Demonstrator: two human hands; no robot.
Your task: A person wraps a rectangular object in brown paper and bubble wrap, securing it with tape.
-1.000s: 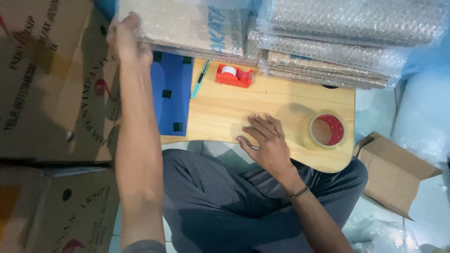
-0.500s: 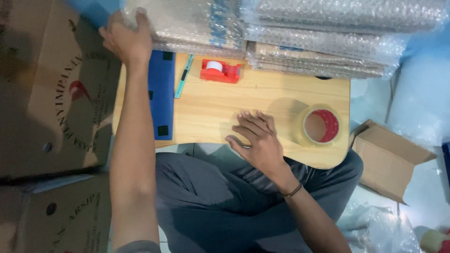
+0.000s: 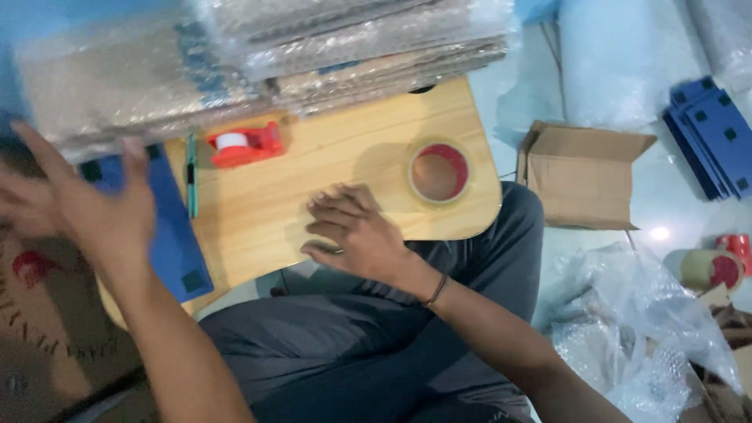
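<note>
1. The person sits cross-legged in grey trousers (image 3: 368, 345) with a small wooden lap table (image 3: 266, 204) across the knees.
2. The left hand (image 3: 86, 211) is raised at the left edge of view, fingers spread apart and blurred; it is just below the lowest bubble-wrapped bundle (image 3: 117, 86) of a stack — whether it touches the wrap I cannot tell. It grips nothing that I can see.
3. The right hand (image 3: 352, 231) lies palm down on the table near its front edge, fingers loosely apart and flat on the wood, holding nothing. A dark band sits at the wrist.
4. The stack of bubble-wrapped flat packs (image 3: 368, 39) runs along the far side of the table, overhanging its back edge.
5. A red tape dispenser (image 3: 243, 145) with a white roll sits on the table just in front of the stack; beside it, to the left, lies a teal pen (image 3: 191, 176).
6. A roll of clear packing tape with a red core (image 3: 439, 171) lies flat on the table, near the right hand but not touching it.
7. A blue flat panel (image 3: 176, 243) lies on the table's left end, partly behind the left hand.
8. On the floor to the right — an open cardboard box (image 3: 583, 184), crumpled clear plastic (image 3: 642, 313), more blue panels (image 3: 709, 129) and another tape roll (image 3: 709, 270). Printed cartons (image 3: 47, 345) stand at the left.
</note>
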